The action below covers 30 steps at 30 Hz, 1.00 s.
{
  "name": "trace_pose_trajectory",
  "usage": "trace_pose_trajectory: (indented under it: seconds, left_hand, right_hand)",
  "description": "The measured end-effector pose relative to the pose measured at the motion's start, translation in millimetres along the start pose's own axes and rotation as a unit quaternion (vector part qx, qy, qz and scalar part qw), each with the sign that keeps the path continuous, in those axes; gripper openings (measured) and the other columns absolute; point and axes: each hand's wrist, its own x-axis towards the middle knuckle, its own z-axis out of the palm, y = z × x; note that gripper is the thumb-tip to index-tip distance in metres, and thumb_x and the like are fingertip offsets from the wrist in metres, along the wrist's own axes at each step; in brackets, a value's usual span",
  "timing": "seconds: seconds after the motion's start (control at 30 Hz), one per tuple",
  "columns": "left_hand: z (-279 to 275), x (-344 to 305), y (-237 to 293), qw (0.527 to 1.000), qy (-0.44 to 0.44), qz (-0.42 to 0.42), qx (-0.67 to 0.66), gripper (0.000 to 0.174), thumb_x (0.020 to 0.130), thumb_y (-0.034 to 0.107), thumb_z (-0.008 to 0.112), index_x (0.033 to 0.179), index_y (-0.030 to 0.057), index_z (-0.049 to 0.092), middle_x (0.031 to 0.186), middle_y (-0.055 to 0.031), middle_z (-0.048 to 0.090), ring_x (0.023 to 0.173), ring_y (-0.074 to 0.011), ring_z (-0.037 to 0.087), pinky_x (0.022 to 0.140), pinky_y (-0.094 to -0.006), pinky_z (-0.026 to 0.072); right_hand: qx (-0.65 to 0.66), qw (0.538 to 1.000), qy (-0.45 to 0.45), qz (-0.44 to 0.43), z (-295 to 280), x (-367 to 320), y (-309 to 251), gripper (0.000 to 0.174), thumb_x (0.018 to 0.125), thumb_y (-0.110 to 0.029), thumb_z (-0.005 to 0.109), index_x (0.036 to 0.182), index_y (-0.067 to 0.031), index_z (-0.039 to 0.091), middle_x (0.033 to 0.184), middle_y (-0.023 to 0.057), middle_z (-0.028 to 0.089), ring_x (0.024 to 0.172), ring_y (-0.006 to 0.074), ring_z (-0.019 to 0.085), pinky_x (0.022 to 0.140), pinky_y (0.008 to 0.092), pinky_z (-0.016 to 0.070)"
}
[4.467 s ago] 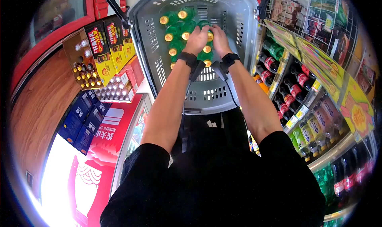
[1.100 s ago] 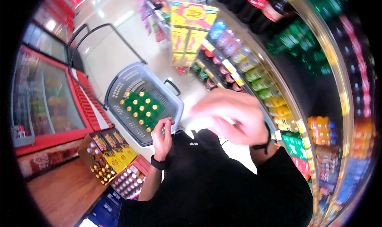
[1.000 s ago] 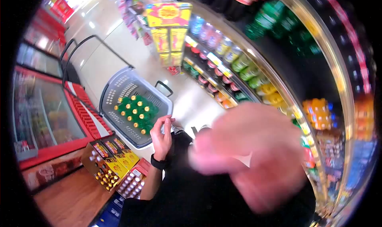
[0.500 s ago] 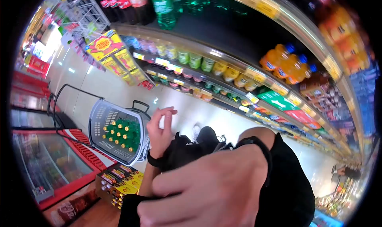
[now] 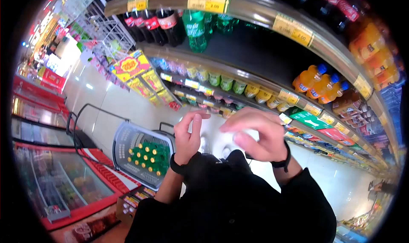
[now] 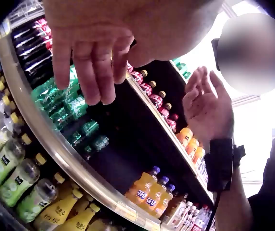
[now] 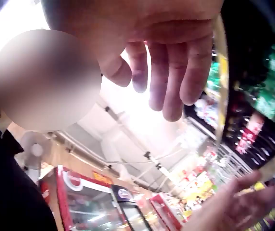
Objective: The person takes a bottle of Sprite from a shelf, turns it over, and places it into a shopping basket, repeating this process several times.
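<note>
Both hands hover in front of the body with nothing in them. The left hand has its fingers loosely bent, to the right of a grey shopping basket. Green bottles with yellow caps stand packed inside the basket. Loosely curved, the right hand is raised before the drink shelves. In the left wrist view the left fingers hang down, and the right hand shows its palm. Ahead on the shelf are a green soda bottle, cola bottles and orange soda bottles.
A yellow candy display stands at the shelf's left end. A red-framed freezer lines the left side, behind the basket's raised handle. Price tags run along the shelf edges. A drink carton sits at lower left.
Both hands were among the green bottles in the basket and have since come out. The view has turned right toward the shelves. The right hand, lately close to the camera, has dropped back.
</note>
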Motion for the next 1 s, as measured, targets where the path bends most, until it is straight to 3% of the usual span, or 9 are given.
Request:
trace_pose_trajectory:
  seconds: [0.13, 0.23, 0.3, 0.33, 0.4, 0.57, 0.73, 0.97, 1.0]
  left_hand:
    - [-2, 36, -9, 0.999, -0.017, 0.027, -0.041, 0.024, 0.099, 0.012, 0.048, 0.104, -0.0046, 0.065, 0.095, -0.0139, 0.071, 0.091, -0.0187, 0.066, 0.083, -0.0301, 0.0495]
    - [-1, 63, -14, 0.996, -0.036, 0.050, -0.067, 0.024, 0.099, 0.011, 0.047, 0.108, -0.0043, 0.064, 0.101, -0.0138, 0.069, 0.093, -0.0185, 0.065, 0.082, -0.0286, 0.0491]
    - [1, 78, -14, 0.994, -0.046, 0.052, -0.087, 0.024, 0.099, 0.011, 0.047, 0.110, -0.0038, 0.063, 0.103, -0.0138, 0.067, 0.093, -0.0188, 0.065, 0.082, -0.0278, 0.0488]
    - [-2, 85, -21, 0.990, -0.101, 0.035, -0.093, 0.032, 0.104, 0.017, 0.038, 0.117, -0.0052, 0.058, 0.118, -0.0133, 0.062, 0.110, -0.0189, 0.059, 0.097, -0.0331, 0.0466]
    - [1, 99, -21, 0.985, -0.108, 0.041, -0.128, 0.034, 0.105, 0.018, 0.036, 0.119, -0.0042, 0.056, 0.120, -0.0143, 0.061, 0.112, -0.0204, 0.058, 0.098, -0.0343, 0.0465]
    - [16, 130, -24, 0.974, -0.133, 0.050, -0.178, 0.042, 0.107, 0.026, 0.027, 0.127, -0.0016, 0.051, 0.129, -0.0154, 0.056, 0.121, -0.0232, 0.053, 0.103, -0.0382, 0.0431]
    - [30, 150, -34, 0.973, -0.139, 0.082, -0.164, 0.049, 0.106, 0.034, 0.024, 0.133, 0.0005, 0.047, 0.138, -0.0151, 0.050, 0.129, -0.0249, 0.046, 0.111, -0.0388, 0.0317]
    - [46, 167, -36, 0.969, -0.133, 0.110, -0.176, 0.050, 0.106, 0.035, 0.022, 0.131, 0.0005, 0.048, 0.140, -0.0155, 0.048, 0.131, -0.0252, 0.044, 0.110, -0.0385, 0.0319]
    - [47, 168, -34, 0.970, -0.119, 0.114, -0.178, 0.050, 0.106, 0.035, 0.023, 0.129, -0.0002, 0.050, 0.136, -0.0160, 0.052, 0.127, -0.0244, 0.048, 0.107, -0.0378, 0.0358]
  right_hand:
    - [-0.078, 0.972, 0.095, 0.199, 10, -16, 43, 0.018, 0.096, -0.012, 0.057, 0.105, 0.0004, 0.065, 0.093, 0.0116, 0.071, 0.087, 0.0184, 0.069, 0.078, 0.0293, 0.0526]
    - [-0.117, 0.949, 0.141, 0.255, 15, -12, 64, 0.020, 0.097, -0.013, 0.055, 0.108, 0.0007, 0.064, 0.091, 0.0106, 0.071, 0.087, 0.0168, 0.069, 0.078, 0.0290, 0.0525]
    - [-0.126, 0.943, 0.182, 0.250, 18, -13, 84, 0.030, 0.095, -0.016, 0.060, 0.120, 0.0006, 0.058, 0.097, 0.0119, 0.069, 0.086, 0.0170, 0.066, 0.075, 0.0290, 0.0522]
    - [-0.126, 0.937, 0.206, 0.253, 22, -10, 90, 0.033, 0.095, -0.016, 0.060, 0.124, 0.0002, 0.055, 0.100, 0.0122, 0.069, 0.088, 0.0171, 0.066, 0.076, 0.0292, 0.0521]
    - [-0.130, 0.922, 0.228, 0.284, 25, -4, 98, 0.045, 0.096, -0.019, 0.059, 0.135, -0.0007, 0.045, 0.113, 0.0151, 0.065, 0.099, 0.0189, 0.064, 0.080, 0.0305, 0.0516]
    - [-0.178, 0.903, 0.275, 0.278, 28, 9, 119, 0.046, 0.098, -0.023, 0.056, 0.135, 0.0008, 0.045, 0.121, 0.0188, 0.060, 0.108, 0.0234, 0.061, 0.084, 0.0325, 0.0506]
    - [-0.210, 0.907, 0.276, 0.237, 16, 16, 137, 0.044, 0.098, -0.025, 0.055, 0.132, 0.0024, 0.048, 0.122, 0.0202, 0.059, 0.110, 0.0271, 0.060, 0.090, 0.0356, 0.0480]
    - [-0.242, 0.905, 0.292, 0.195, -8, 28, 145, 0.046, 0.096, -0.022, 0.057, 0.134, 0.0026, 0.046, 0.123, 0.0235, 0.057, 0.112, 0.0302, 0.060, 0.093, 0.0370, 0.0478]
    - [-0.232, 0.905, 0.305, 0.185, -11, 34, 147, 0.047, 0.096, -0.021, 0.058, 0.134, 0.0025, 0.045, 0.124, 0.0240, 0.057, 0.112, 0.0304, 0.060, 0.093, 0.0370, 0.0481]
